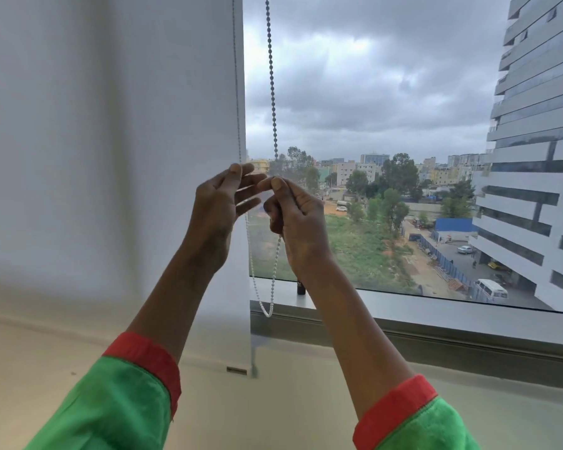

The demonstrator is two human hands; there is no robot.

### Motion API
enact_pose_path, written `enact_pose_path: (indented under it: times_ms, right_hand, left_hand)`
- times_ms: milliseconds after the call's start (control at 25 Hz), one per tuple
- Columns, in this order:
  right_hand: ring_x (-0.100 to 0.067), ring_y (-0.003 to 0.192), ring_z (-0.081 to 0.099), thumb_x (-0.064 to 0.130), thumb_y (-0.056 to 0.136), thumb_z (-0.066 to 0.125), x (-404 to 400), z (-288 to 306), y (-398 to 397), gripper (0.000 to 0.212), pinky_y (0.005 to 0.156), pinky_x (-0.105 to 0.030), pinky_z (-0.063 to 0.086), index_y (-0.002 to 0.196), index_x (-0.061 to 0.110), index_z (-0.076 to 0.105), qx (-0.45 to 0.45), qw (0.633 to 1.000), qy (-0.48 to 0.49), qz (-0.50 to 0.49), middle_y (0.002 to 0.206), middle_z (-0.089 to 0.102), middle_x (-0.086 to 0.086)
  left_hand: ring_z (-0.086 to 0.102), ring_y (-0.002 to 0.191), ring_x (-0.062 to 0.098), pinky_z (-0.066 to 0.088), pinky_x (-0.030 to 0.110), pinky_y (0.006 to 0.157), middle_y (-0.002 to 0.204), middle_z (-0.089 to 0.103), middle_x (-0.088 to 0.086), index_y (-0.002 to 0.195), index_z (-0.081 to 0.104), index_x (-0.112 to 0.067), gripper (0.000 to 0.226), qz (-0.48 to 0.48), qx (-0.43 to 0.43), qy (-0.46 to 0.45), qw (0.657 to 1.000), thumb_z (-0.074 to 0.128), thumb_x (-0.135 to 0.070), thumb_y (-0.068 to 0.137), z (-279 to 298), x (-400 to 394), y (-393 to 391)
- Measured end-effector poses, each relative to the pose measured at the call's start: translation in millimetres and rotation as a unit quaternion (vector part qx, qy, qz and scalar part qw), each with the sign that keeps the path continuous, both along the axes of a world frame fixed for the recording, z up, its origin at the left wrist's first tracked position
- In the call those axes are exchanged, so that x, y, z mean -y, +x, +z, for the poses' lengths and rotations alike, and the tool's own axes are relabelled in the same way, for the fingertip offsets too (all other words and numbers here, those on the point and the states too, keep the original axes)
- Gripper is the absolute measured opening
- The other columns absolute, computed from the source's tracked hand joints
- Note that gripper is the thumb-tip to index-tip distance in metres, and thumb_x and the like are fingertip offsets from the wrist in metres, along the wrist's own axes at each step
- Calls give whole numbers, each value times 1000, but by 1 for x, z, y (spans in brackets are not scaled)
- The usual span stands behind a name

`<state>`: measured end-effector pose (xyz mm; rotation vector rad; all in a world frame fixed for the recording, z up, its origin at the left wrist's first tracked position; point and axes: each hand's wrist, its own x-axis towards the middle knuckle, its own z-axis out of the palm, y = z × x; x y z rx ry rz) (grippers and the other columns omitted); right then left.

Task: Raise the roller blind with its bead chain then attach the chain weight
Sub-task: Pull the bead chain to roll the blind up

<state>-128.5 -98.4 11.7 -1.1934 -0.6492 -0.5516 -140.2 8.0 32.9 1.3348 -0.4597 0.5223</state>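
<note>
At the window, bead chain (271, 76) pinched in right hand (298, 219) grip

The bead chain (271, 76) in front of me looks like small smooth plastic beads, white in its lower loop. The roller blind (111, 125) is matt pale cloth, and my sleeves (117, 410) are soft green fabric with red cuffs.

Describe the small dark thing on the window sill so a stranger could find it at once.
Start at the window sill below the glass. Just right of the hanging bead chain loop, behind the right hand's wrist, stands a small dark upright piece. It is the only dark thing on the pale sill.
</note>
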Motion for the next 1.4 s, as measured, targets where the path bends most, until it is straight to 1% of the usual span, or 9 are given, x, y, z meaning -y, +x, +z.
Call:
enact_pose_path:
  times_ms: [200,400,720,840,920,1080,1160,1320,1400]
  right_hand:
    - [-5,40,32,16,97,46,22,-8,-15,26,41,-16,28,83,14,68,9,999,-16,38,46,45,9]
    - [-4,40,32,15,97,46,31,-32,-25,31,41,-15,29,74,25,64,10,997,-16,81,43,45,10]
    - [-4,43,34,11,97,46,41,-101,-22,27,45,-16,29,78,17,64,-55,990,-97,81,43,46,10]
    - [-8,47,47,17,96,49,44,-96,-22,25,51,-18,40,82,10,69,-94,973,-178,110,55,62,5]
    - [-17,63,59,28,92,54,45,-83,-22,34,67,-32,51,88,-1,71,-109,966,-225,68,76,70,-12]
    - [-33,94,63,54,80,39,42,-35,-24,73,92,-45,50,109,-10,60,-146,979,-120,84,109,64,-31]
    - [-35,99,62,39,92,42,36,-3,-22,57,95,-45,50,116,-11,54,-136,979,-64,135,109,63,-29]
    - [-23,72,64,15,97,45,8,36,-26,32,72,-33,56,115,-10,55,-118,980,-40,154,86,65,-16]
    - [-8,49,51,13,98,44,-1,37,-24,29,48,-20,41,113,-6,59,-105,987,-30,117,69,59,-8]
  left_hand:
    - [71,93,18,57,28,80,103,71,10,108,63,-11,25,-3,63,25,998,42,-22,99,26,42,-30]
    - [57,57,13,53,23,60,65,60,3,97,69,-7,17,-18,45,-46,998,53,-8,93,4,60,-39]
    - [64,59,14,47,18,49,63,68,-1,91,71,-7,15,-6,-25,31,999,56,-9,92,-64,41,-35]
    - [61,57,15,50,20,53,59,64,-3,86,71,-11,19,29,-11,11,999,54,-8,93,-76,31,-35]
    - [57,58,17,54,26,65,59,61,-4,85,72,-13,21,56,-1,11,998,53,-7,93,-79,20,-35]
    - [52,55,12,58,31,77,57,59,-7,87,73,-16,24,91,5,23,996,52,-7,93,-81,0,-34]
    - [52,56,12,58,31,77,57,59,-7,87,73,-18,24,89,0,44,995,52,-8,94,-79,1,-33]
    - [56,56,11,58,31,79,58,62,-8,91,71,-11,21,73,3,64,995,51,-7,94,-76,17,-33]
    - [56,55,9,57,30,79,57,62,-9,95,71,-6,20,59,10,60,996,51,-7,94,-78,19,-34]
